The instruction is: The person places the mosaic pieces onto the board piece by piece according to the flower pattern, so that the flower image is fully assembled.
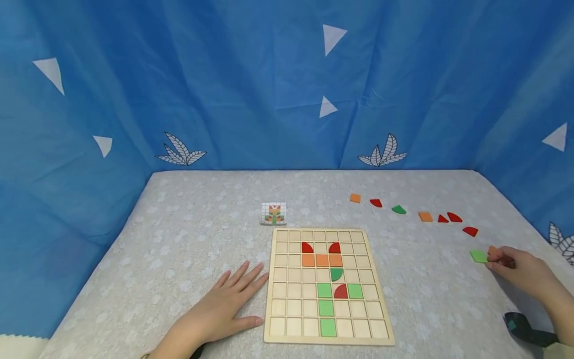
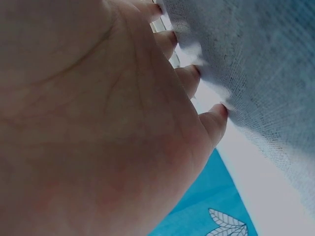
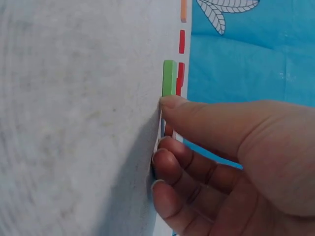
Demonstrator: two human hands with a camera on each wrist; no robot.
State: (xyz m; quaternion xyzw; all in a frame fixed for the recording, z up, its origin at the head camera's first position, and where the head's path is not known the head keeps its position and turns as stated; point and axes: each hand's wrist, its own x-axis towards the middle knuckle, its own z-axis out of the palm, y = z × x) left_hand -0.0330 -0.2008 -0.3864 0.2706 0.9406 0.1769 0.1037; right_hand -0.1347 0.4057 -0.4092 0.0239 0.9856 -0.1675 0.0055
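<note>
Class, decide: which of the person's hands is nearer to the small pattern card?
Left. The left hand rests in front and left of the pattern card; the right hand is far to its right.

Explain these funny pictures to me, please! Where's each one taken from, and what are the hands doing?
There's no robot here, just a person's two bare hands. The big picture comes from a camera on the person's head, looking forward and down. The other two come from cameras on the wrists, so you see each hand close up. On the patterned tablecloth lies a wooden grid board, with red, orange and green pieces in some squares. Just beyond it is a small pattern card. More loose pieces lie off to the right. The left hand rests spread out beside the board, holding nothing. The right hand seems to pinch an orange piece, right next to a light green square. Behind everything hangs a blue curtain.
</note>
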